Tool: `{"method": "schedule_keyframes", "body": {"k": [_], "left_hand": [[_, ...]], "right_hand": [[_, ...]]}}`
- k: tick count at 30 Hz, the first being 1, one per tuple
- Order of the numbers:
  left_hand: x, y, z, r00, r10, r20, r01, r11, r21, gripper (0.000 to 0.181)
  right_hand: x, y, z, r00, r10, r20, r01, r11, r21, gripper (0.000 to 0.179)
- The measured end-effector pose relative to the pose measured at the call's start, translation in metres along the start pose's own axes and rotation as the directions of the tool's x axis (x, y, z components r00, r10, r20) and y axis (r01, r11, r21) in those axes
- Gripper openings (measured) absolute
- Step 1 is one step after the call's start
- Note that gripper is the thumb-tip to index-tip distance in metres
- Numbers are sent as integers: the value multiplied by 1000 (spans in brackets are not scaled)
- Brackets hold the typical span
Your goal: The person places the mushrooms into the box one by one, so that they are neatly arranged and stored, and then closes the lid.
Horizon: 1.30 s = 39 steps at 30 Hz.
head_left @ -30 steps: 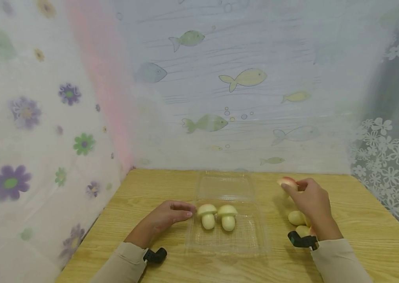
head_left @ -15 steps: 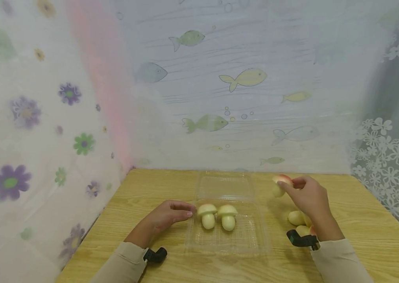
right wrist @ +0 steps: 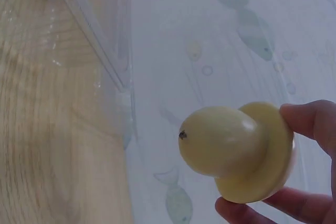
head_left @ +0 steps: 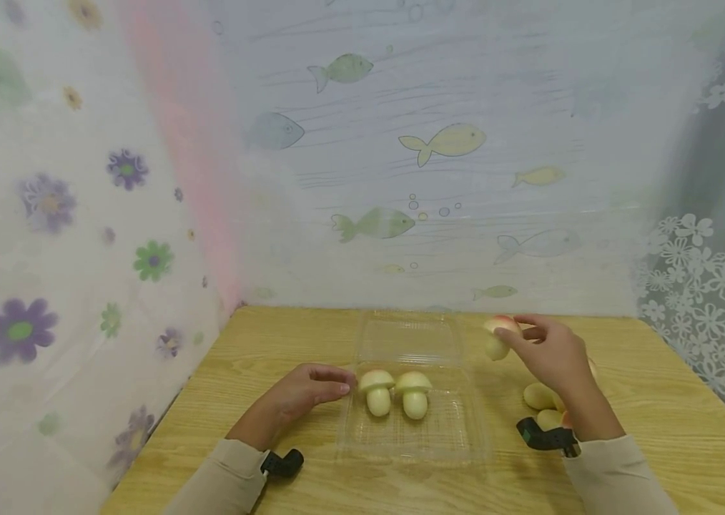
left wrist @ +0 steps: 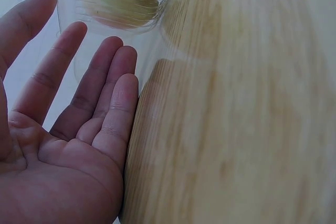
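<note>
Between the thumb and fingers of my right hand [head_left: 552, 357] is a toy mushroom [head_left: 497, 340], pale yellow with a reddish cap, held by its cap above the table. The right wrist view shows its rounded stem [right wrist: 220, 140] pointing away from the palm. Two similar mushrooms [head_left: 377, 393] lie side by side in the left part of a clear plastic box [head_left: 446, 436], whose lid [head_left: 410, 340] is laid back. At the box's left side, my left hand [head_left: 307, 392] rests on the table with its fingers [left wrist: 118, 103] extended; its fingertips are by the wall.
Several more pale mushrooms [head_left: 539, 395] lie on the wooden table [head_left: 259, 336] to the right, partly hidden beneath my right hand and wrist. A sheet printed with fish [head_left: 375, 224] hangs behind the table, and a flowered one [head_left: 150, 261] stands at left.
My right hand has carried its mushroom leftward and slightly up, toward the box. The left hand and the two mushrooms in the box have kept their places.
</note>
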<state>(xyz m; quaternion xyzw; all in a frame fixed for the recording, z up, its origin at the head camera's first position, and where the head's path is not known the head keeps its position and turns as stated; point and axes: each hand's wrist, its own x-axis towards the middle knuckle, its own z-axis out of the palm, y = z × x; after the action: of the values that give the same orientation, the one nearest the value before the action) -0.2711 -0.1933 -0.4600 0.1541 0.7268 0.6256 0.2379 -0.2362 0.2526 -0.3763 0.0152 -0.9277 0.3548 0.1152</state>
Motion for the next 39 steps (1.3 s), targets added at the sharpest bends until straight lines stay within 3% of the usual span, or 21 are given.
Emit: {"method": "schedule_keyframes", "body": {"k": [10,22,39], "left_hand": [[0,-1,0,1000,-1,-2,1,1000,-26,48],[0,-2,0,1000,2,-15,-2,999,-43,45],[0,-1,1,1000,-13,-19,13,999,-33,45]], "right_hand": [[-2,-10,8,999,-50,-6,50,999,2,66],[-6,-23,13,996,-50,76,49,999,13,74],[-10,-36,28,986,-82,144,81,997,12,65]]}}
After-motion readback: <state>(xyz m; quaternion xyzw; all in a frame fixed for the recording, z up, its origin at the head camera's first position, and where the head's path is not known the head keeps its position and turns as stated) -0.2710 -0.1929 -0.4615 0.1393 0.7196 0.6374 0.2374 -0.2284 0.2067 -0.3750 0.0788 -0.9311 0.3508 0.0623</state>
